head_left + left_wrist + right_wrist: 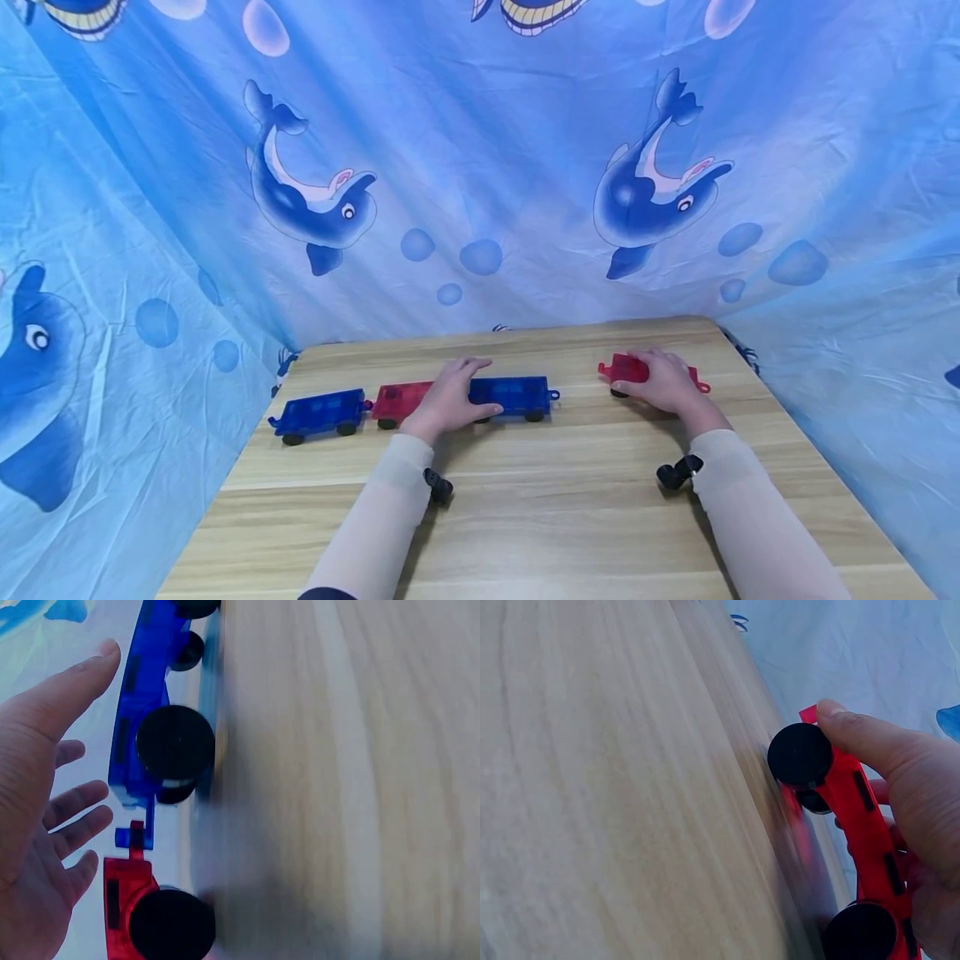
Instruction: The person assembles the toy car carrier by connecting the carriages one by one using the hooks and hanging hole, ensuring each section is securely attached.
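A row of toy train cars with black wheels stands on the table: a blue car (318, 414) at the left, a red car (397, 402) in the middle and a blue car (517, 393) at the right. My left hand (452, 402) is over the joint of the latter two, thumb and fingers spread; a hook and ring link them in the left wrist view. To the right, apart from the row, my right hand (663, 379) grips another red train car (874, 847) by its sides. Its thumb lies along the near side by a wheel, and the palm hides part of the car.
The wooden table (540, 508) ends at a blue curtain (487, 167) printed with dolphins, which stands behind it and along both sides. Small black devices (438, 486) are strapped at both wrists. A stretch of bare wood separates the row from the car at right.
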A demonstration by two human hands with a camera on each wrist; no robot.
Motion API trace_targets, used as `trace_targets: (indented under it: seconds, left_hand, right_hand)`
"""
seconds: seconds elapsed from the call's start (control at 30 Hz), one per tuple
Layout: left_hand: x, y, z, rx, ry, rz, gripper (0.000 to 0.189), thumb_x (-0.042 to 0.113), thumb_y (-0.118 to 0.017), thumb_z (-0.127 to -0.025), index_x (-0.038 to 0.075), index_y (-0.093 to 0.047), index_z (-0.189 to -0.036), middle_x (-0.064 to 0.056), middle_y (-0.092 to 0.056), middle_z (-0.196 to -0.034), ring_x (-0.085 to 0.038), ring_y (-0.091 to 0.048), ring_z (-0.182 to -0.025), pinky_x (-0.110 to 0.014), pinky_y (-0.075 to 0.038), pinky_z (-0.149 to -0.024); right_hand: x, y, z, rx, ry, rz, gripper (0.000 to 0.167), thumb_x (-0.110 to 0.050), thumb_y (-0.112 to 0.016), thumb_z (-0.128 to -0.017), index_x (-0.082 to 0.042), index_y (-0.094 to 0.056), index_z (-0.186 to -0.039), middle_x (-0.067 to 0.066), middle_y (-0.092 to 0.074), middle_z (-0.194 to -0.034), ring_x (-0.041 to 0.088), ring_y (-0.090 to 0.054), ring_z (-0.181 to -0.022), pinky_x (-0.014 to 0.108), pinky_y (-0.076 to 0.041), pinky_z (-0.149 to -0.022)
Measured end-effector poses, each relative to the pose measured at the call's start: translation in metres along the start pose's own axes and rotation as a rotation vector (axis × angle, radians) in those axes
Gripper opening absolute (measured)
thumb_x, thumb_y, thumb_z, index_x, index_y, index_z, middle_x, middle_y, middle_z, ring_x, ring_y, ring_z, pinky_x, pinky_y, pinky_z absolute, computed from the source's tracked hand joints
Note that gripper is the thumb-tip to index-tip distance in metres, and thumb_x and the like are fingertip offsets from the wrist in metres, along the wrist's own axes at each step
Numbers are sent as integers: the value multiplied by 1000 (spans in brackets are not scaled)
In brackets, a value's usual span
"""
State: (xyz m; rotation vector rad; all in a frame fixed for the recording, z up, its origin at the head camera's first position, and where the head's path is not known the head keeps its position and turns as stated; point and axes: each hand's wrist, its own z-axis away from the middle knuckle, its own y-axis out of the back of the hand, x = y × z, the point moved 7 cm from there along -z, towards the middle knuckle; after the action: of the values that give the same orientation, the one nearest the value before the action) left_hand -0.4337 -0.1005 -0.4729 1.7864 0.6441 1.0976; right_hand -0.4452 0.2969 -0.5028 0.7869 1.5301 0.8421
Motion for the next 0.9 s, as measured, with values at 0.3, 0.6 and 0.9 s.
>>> trace_targets:
  seconds: [0.3, 0.6, 0.9]
  left_hand:
    - [15, -8, -9, -34, -38, 51, 90, 62, -81, -85, 25, -45, -159, -1, -46, -157, -29, -43, -145, -53, -45, -112]
    - [33, -17, -19, -61, -59, 12, 91, 63, -83, -82, 25, -50, -156, -1, -49, -155, -27, -46, -143, -52, -45, -112]
    - [52, -30, -30, -98, -86, 4, 90, 62, -84, -82, 24, -50, -157, -1, -51, -151, -27, -49, -139, -52, -45, -111]
  right_hand:
    - [-12, -9, 1, -10, 32, 20, 94, -60, -80, -86, -7, -47, -156, 29, -44, -152, 52, -35, -135, 72, -43, -100]
    - [-32, -16, 4, -9, 93, 49, 91, -59, -80, -86, -8, -49, -155, 28, -47, -153, 53, -37, -139, 73, -35, -108]
    - [-48, -25, 6, -32, 147, 56, 88, -59, -79, -87, -9, -52, -153, 24, -53, -150, 47, -45, -136, 69, -40, -106]
